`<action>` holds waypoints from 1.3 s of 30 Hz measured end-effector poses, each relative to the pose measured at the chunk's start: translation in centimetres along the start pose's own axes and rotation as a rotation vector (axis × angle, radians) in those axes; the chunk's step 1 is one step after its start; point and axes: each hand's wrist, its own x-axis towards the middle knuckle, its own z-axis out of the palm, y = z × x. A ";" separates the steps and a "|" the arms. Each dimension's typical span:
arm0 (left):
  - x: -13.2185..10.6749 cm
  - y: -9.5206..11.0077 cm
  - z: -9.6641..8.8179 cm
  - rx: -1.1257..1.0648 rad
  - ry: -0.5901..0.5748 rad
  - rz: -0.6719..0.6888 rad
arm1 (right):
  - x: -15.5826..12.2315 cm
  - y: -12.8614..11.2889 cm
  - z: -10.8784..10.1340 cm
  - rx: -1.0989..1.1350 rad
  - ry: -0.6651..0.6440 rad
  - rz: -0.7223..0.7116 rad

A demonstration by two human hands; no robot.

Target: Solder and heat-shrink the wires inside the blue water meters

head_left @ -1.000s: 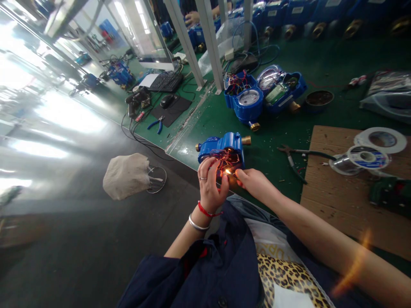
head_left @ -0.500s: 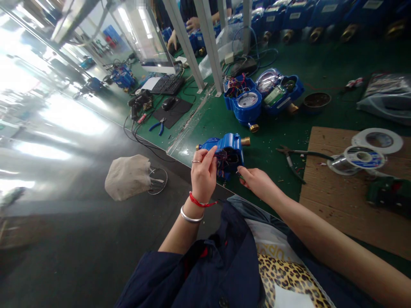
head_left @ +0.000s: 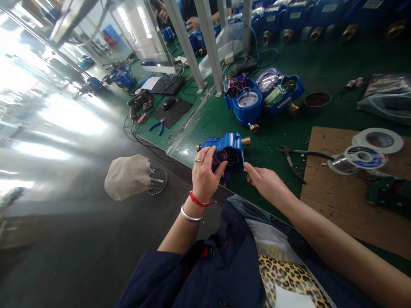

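One half-curled left hand (head_left: 204,176) touches the blue housing (head_left: 230,142); right hand (head_left: 266,180) pinches something small (head_left: 246,173).

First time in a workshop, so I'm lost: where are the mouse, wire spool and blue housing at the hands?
Mouse (head_left: 168,103): head view, its top.
Wire spool (head_left: 357,160): head view, labelled end.
Blue housing (head_left: 229,141): head view, upper casing.

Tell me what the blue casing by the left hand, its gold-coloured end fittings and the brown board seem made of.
Blue casing: painted metal or plastic, I can't tell which; glossy, with bright highlights.
End fittings: probably brass, judging by the yellowish metallic sheen.
Brown board: likely cardboard, given its matte, tan surface.
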 end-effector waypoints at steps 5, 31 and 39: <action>0.3 0.4 0.4 0.054 0.036 -0.046 | -0.1 0.5 -0.3 -0.007 0.011 0.020; 1.0 -0.6 -0.7 0.007 -0.042 0.030 | 2.3 -1.4 1.8 -0.037 -0.070 -0.056; 1.1 -0.8 -0.8 -0.009 -0.046 0.027 | 2.0 -1.6 2.5 -0.096 -0.008 -0.118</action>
